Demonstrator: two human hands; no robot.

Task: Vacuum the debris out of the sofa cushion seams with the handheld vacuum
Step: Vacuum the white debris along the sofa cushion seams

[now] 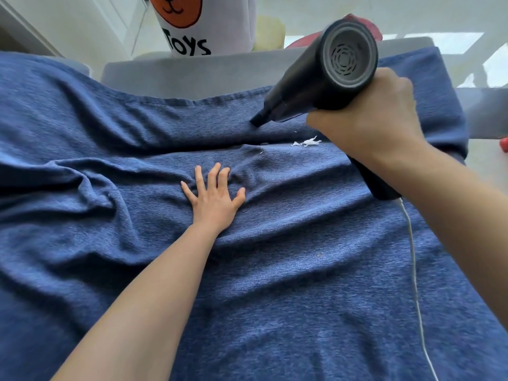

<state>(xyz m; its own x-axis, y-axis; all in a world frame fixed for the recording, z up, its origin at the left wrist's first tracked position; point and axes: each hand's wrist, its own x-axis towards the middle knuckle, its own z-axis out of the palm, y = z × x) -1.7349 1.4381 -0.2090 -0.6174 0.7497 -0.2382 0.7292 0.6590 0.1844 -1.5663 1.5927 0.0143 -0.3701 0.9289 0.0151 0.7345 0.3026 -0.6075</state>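
Observation:
My right hand (368, 125) grips the handle of a black handheld vacuum (324, 75). Its narrow nozzle (257, 121) points down-left and touches the blue cover just above the seam (220, 145) between back and seat. White paper scraps (308, 142) lie in the seam to the right of the nozzle, close under my right hand. A tiny white fleck (260, 152) sits nearby. My left hand (213, 192) lies flat with fingers spread on the wrinkled blue sofa cover (275, 270), pressing it below the seam.
A white cord (415, 270) runs from the vacuum's handle down across the seat at the right. Behind the grey sofa back (192, 72) stands a white "Toys" bin (192, 26). A small red object (504, 144) lies at the right edge.

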